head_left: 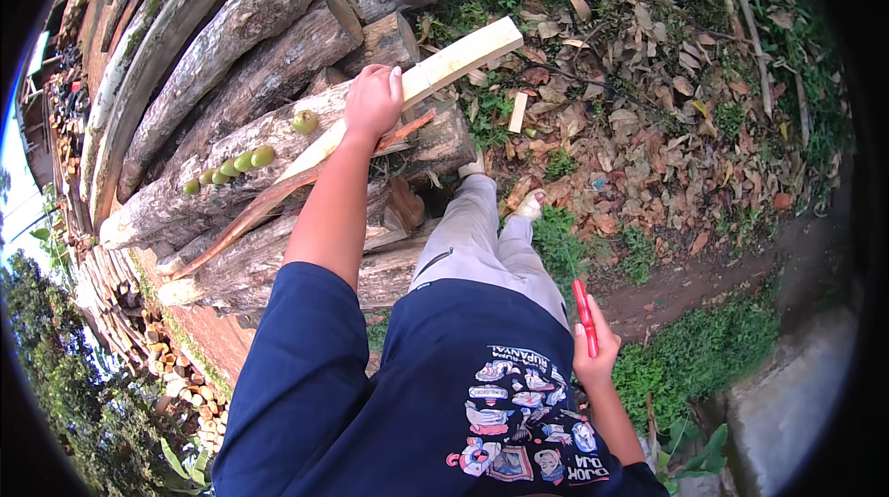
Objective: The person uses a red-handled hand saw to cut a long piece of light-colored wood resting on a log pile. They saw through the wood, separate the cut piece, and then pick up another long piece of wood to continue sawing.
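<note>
My left hand point(372, 103) is closed over a long pale wooden plank point(463, 57), which lies slanted across the logs with its squared end sticking out beyond them. A thin line crosses the plank just past my fingers. Rough bark edges the plank's lower left stretch. Down at my right side, my right hand point(597, 344) is wrapped round the red handle of a tool point(585, 316). Its thin blade points away from me and blends into the plants, so its kind is unclear. The tool is apart from the plank.
Several green round fruits point(244, 161) sit in a row on a log point(176, 196), with a larger one point(304, 121) nearer my left hand. Stacked logs point(241, 34) fill the left. A small wood offcut point(518, 113) lies among dry leaves point(639, 126) beyond my feet.
</note>
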Motion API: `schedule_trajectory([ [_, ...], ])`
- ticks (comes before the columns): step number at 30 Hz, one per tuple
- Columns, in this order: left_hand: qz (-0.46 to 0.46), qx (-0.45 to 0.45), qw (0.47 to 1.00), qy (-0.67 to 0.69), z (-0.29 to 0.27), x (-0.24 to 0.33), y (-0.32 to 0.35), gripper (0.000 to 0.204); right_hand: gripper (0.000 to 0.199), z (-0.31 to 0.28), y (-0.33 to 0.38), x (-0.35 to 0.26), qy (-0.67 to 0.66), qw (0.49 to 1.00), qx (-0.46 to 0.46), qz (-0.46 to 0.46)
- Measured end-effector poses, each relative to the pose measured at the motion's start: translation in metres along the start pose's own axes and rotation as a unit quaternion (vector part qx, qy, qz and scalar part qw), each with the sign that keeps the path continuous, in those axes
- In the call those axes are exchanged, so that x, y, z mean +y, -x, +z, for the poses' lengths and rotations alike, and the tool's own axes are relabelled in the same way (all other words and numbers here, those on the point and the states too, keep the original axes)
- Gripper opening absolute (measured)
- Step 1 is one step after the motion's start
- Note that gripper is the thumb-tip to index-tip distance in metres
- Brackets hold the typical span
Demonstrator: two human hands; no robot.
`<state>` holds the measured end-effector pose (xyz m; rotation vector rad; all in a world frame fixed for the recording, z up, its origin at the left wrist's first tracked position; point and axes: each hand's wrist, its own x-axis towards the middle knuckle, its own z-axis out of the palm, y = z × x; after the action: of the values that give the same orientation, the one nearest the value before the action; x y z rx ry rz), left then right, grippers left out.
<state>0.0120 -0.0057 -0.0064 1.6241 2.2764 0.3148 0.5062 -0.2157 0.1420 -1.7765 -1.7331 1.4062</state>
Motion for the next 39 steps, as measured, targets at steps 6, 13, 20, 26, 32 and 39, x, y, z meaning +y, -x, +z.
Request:
schedule_trajectory([
  [6,0.003,0.011,1.000,0.027,0.002,0.003,-0.003,0.045,0.060,-0.016,-0.098,-0.088,-0.095,0.972,0.139,-0.164],
  [13,0.019,0.021,1.000,0.011,0.000,-0.002,0.004,0.043,0.048,0.005,-0.270,-0.282,-0.365,0.863,0.085,-0.339],
  [20,0.036,0.003,0.999,0.022,-0.002,0.008,0.000,0.044,0.045,0.134,-0.426,-0.179,-0.168,0.931,0.127,-0.298],
  [26,0.025,-0.007,0.999,0.019,-0.001,0.002,0.006,0.040,0.045,0.132,-0.399,-0.179,-0.231,0.952,0.065,-0.191],
  [32,0.020,0.012,0.999,0.036,0.000,0.000,0.004,0.040,0.049,0.095,-0.280,-0.186,-0.157,0.982,-0.039,-0.101],
  [39,0.029,0.004,0.999,0.022,0.001,0.000,0.003,0.041,0.054,0.080,-0.185,-0.221,-0.097,0.992,-0.066,-0.050],
])
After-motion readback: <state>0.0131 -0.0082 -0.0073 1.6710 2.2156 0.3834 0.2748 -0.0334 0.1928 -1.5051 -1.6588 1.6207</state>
